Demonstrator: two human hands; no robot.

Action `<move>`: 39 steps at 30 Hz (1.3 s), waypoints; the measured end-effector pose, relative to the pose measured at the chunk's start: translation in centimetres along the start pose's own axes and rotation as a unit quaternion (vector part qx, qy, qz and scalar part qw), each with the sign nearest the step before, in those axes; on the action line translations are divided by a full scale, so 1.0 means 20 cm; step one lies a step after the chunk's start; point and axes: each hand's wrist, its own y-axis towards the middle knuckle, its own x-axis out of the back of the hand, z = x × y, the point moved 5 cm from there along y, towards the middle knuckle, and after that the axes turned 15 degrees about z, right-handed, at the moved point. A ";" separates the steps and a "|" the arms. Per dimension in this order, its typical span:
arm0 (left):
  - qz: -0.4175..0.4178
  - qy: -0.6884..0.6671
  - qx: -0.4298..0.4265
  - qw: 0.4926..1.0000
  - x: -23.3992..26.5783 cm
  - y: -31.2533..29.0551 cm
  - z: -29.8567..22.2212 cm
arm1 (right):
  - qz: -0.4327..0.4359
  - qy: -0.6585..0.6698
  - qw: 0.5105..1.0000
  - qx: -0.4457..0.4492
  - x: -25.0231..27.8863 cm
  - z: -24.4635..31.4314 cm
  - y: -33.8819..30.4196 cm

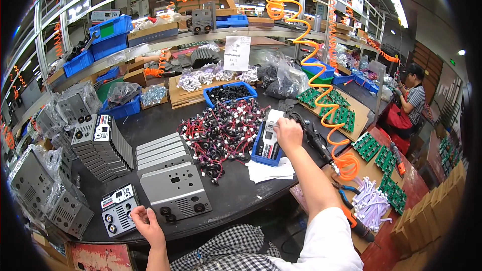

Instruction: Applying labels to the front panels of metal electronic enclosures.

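My right hand reaches over a small blue tray of black-and-white panel labels. Its fingers are pinched at the upper edge of the top label. Whether that label is lifted off the others I cannot tell. My left hand is at the front edge of the bench, fingers loosely curled and apart, with nothing seen in it. Beside it lies a grey metal front panel with a label on its upper part and two round sockets. Right of that hand stands a row of unlabelled grey panels.
Wired black knobs lie heaped mid-bench. Behind them is a blue bin of black parts. White paper sheets lie by the tray. Stacked labelled panels stand left. An orange coiled hose hangs at right, near green circuit boards. A co-worker sits far right.
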 end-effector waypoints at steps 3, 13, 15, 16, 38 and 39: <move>0.063 -0.057 -0.079 0.993 -0.03 0.00 -0.18 | -0.039 0.103 0.993 0.045 0.18 0.20 -0.11; 0.346 -0.122 -0.155 0.917 -0.36 -0.17 -0.65 | 0.120 0.705 0.666 0.210 0.36 1.20 -0.80; 0.350 -0.144 -0.151 0.913 -0.31 -0.17 -0.64 | 0.196 0.754 0.604 0.167 0.31 1.25 -0.83; 0.367 -0.168 -0.157 0.902 -0.29 -0.18 -0.63 | 0.232 0.759 0.591 0.147 0.29 1.27 -0.84; 0.422 -0.316 -0.022 0.849 -0.27 -0.19 -0.58 | 0.323 0.812 0.477 0.090 0.21 1.33 -0.83; 0.426 -0.321 -0.030 0.846 -0.28 -0.19 -0.57 | 0.308 0.806 0.496 0.091 0.21 1.32 -0.83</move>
